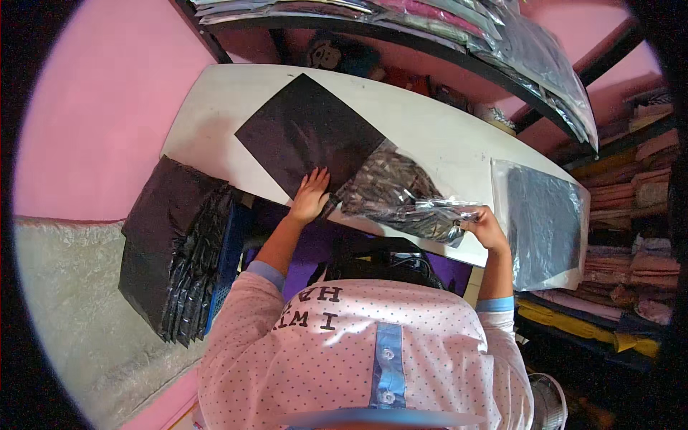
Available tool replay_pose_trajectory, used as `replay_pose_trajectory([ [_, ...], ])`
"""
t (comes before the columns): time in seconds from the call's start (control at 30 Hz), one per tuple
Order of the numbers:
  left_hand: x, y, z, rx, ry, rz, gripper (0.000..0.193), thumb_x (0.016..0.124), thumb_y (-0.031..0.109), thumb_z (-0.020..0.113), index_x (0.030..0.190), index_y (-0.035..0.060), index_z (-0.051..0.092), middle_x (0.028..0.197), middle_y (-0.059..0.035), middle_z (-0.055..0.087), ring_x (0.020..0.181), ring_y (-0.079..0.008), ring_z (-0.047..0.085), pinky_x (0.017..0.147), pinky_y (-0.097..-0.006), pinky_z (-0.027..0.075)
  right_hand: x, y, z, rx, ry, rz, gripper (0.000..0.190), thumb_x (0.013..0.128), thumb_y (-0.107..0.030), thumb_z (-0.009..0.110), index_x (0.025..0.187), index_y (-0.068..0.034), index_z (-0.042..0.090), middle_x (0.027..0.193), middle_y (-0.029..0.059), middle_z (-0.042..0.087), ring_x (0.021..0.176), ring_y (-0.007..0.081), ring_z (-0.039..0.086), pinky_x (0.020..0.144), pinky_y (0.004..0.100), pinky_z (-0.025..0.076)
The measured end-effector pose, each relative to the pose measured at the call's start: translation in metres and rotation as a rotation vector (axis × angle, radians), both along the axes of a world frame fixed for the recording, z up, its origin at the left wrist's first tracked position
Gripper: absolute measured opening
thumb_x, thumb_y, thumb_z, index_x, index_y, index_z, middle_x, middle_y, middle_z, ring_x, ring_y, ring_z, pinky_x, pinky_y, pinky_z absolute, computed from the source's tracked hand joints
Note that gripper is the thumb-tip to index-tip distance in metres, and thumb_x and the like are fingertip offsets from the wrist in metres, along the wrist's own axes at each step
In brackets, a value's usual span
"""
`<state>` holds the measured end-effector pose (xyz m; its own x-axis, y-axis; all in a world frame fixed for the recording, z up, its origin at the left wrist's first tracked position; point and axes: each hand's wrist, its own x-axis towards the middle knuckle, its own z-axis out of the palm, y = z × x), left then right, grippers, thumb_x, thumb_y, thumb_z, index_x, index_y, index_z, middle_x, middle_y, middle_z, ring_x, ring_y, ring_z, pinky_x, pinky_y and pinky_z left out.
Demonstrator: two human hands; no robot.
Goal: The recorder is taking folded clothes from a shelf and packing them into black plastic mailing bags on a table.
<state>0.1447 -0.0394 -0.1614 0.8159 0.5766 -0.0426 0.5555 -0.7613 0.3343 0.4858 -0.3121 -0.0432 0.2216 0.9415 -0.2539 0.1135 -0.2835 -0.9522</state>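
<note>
A flat black square bag or sheet [309,126] lies turned cornerwise on a white table [441,134]. My left hand [312,196] rests palm down on its near edge, fingers spread. Beside it, partly against its right corner, is a brown-and-black patterned folded garment [389,180] in a clear plastic bag. My right hand [486,228] pinches the crumpled loose end of that clear plastic at the right. A small dark strip beside my left thumb is too blurred to name.
Several black plastic bags [172,252] are stacked on a blue basket [223,269] at the left. A dark garment in clear plastic [545,226] lies at the table's right end. A black shelf [344,24] with bagged clothes overhangs the back; folded cloth [613,209] fills shelves at right.
</note>
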Motion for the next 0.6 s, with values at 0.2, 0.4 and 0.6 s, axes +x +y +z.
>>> replay_pose_trajectory([
  [0.2, -0.021, 0.013, -0.005, 0.028, 0.055, -0.11, 0.05, 0.086, 0.006, 0.048, 0.134, 0.0018, 0.037, 0.144, -0.0134, 0.029, 0.135, -0.0291, 0.023, 0.11, -0.0431, 0.019, -0.028, 0.025, -0.015, -0.032, 0.15, 0.077, 0.027, 0.073, 0.004, 0.066, 0.101, 0.002, 0.064, 0.09, 0.0026, 0.066, 0.08, 0.0105, 0.057, 0.076, 0.0268, 0.047],
  [0.4, -0.027, 0.03, 0.006, -0.413, -0.463, 0.049, 0.044, 0.089, 0.005, 0.048, 0.133, 0.0049, 0.04, 0.135, -0.0191, 0.041, 0.129, -0.0316, 0.034, 0.106, -0.0395, 0.027, -0.048, 0.031, -0.029, -0.086, 0.165, 0.102, 0.026, 0.072, 0.002, 0.068, 0.098, 0.001, 0.065, 0.09, 0.0019, 0.066, 0.079, 0.0102, 0.057, 0.075, 0.0261, 0.047],
  [0.6, -0.022, 0.039, 0.026, -0.548, -0.701, -0.053, 0.043, 0.094, 0.021, 0.044, 0.134, 0.0064, 0.039, 0.135, -0.0158, 0.043, 0.126, -0.0278, 0.04, 0.104, -0.0371, 0.031, -0.069, 0.028, -0.018, 0.009, 0.197, 0.016, 0.028, 0.071, 0.002, 0.069, 0.099, 0.001, 0.065, 0.09, 0.0024, 0.067, 0.079, 0.0105, 0.058, 0.074, 0.0264, 0.047],
])
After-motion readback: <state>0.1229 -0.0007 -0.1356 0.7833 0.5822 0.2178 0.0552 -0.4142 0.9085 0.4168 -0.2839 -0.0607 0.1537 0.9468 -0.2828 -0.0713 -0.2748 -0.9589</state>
